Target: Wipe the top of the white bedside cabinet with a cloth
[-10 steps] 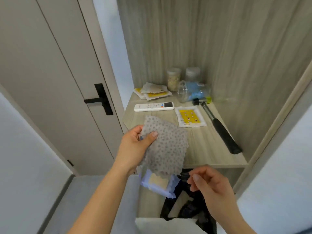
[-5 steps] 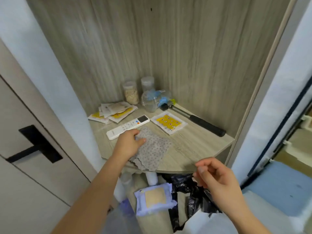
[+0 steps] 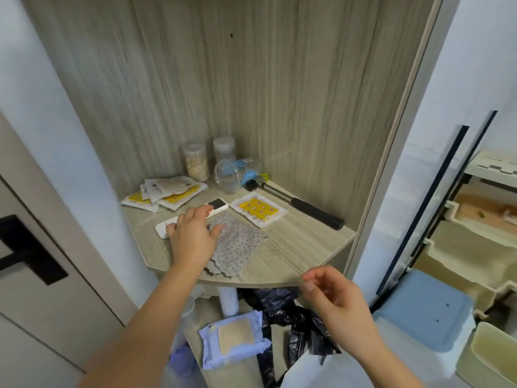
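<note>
A grey dotted cloth (image 3: 237, 245) lies flat on the light wood-grain shelf top (image 3: 296, 256). My left hand (image 3: 193, 236) lies on the cloth's left edge, its fingers spread flat and reaching over a white remote (image 3: 216, 204). In front of the shelf's rounded edge my right hand (image 3: 333, 301) hovers with loosely curled fingers and holds nothing.
On the shelf stand two lidded jars (image 3: 195, 161), a tipped clear cup (image 3: 232, 172), a black-handled hammer (image 3: 305, 205), a yellow sachet (image 3: 258, 210) and a pile of sachets (image 3: 167, 191). Below lie a wipes pack (image 3: 233, 337) and black bags (image 3: 288, 317). A blue bin (image 3: 425, 309) stands at right.
My left hand has brought the cloth down from the air onto the shelf and slid it slightly toward the remote. My right hand stays in front of the shelf edge.
</note>
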